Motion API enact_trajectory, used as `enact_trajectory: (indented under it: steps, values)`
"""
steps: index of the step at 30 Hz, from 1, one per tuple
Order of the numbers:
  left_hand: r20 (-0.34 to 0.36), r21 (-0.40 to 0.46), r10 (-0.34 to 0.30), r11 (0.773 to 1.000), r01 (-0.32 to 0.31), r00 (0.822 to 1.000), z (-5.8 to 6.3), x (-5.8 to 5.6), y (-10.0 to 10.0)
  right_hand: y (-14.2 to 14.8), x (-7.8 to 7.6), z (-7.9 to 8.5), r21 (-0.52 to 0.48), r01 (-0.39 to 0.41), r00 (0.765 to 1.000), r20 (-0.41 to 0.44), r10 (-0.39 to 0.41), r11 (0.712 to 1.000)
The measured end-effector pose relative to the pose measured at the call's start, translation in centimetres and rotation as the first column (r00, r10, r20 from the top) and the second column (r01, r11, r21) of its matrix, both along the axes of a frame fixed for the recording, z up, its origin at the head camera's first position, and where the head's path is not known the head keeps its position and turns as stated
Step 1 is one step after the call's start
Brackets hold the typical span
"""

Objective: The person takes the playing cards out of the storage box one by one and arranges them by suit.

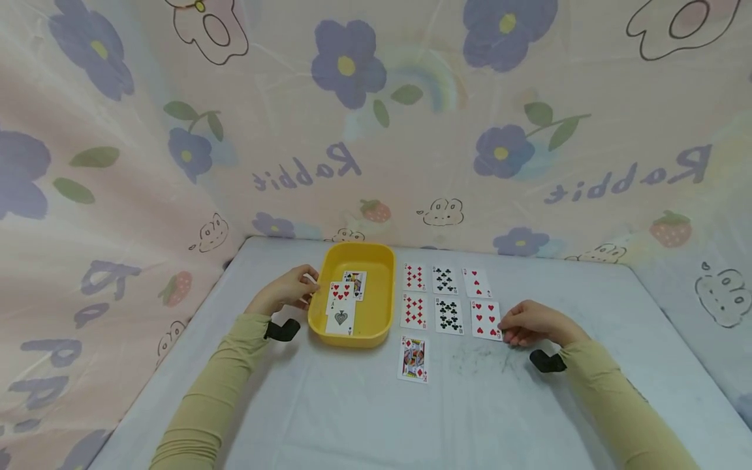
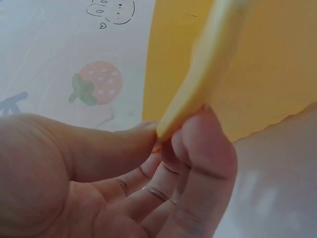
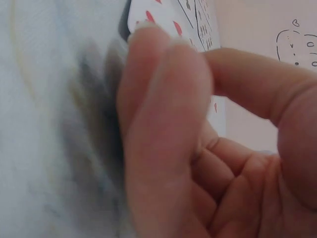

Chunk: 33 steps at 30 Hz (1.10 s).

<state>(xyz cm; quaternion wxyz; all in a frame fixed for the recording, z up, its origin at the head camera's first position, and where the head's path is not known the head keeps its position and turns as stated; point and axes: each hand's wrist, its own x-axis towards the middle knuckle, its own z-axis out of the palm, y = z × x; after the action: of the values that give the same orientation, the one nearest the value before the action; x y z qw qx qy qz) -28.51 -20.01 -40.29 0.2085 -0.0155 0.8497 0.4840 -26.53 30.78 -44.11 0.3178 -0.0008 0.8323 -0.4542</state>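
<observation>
My left hand [image 1: 289,288] grips the left rim of a yellow plastic tray [image 1: 380,326]; in the left wrist view the thumb and curled fingers [image 2: 208,148] pinch that rim. Inside the tray lie an ace of spades [image 1: 342,318], a hearts card [image 1: 341,291] and a partly covered face card [image 1: 358,281]. Over on the right, my right hand [image 1: 537,324] pinches the right edge of a hearts playing card [image 1: 485,318], the end one of the nearer row. In the right wrist view the fingertips hide part of that hearts card [image 3: 163,15].
Two rows of face-up cards lie right of the tray, including diamonds [image 1: 414,311], clubs [image 1: 449,316] and a red card [image 1: 476,283]. A king of diamonds [image 1: 414,359] lies nearer. The white-covered table [image 1: 352,418] meets a patterned cloth wall [image 1: 411,130].
</observation>
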Motion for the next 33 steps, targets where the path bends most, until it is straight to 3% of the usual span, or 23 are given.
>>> enact_trajectory:
  steps: [8, 18, 24, 28, 33]
  values:
    - [-0.009, -0.013, 0.006, 1.000, -0.006, 1.000, 0.2, 0.2, -0.1, -0.4, -0.5, 0.1, 0.058, 0.002, 1.000, 0.001, -0.002, 0.998]
    - [-0.005, -0.012, 0.002, 1.000, -0.002, 1.000, 0.3, 0.3, -0.4, -0.7, -0.5, 0.7, 0.051, -0.013, 1.000, -0.010, 0.013, 0.999]
    - [-0.006, -0.009, 0.005, 1.000, -0.005, 1.000, 0.4, 0.3, -0.5, -1.3, -1.8, 2.6, 0.008, -0.071, 0.994, -0.086, 0.071, 0.997]
    - [-0.002, -0.005, 0.015, 1.000, -0.015, 1.000, 0.3, 0.3, -0.5, -4.4, -3.2, 4.9, -0.059, -0.130, 0.979, -0.169, 0.118, 0.990]
    - [0.001, 0.009, 0.016, 1.000, -0.016, 1.000, -0.2, 0.1, -0.1, -11.2, -4.4, 7.6, -0.155, -0.246, 0.948, -0.245, 0.204, 0.957]
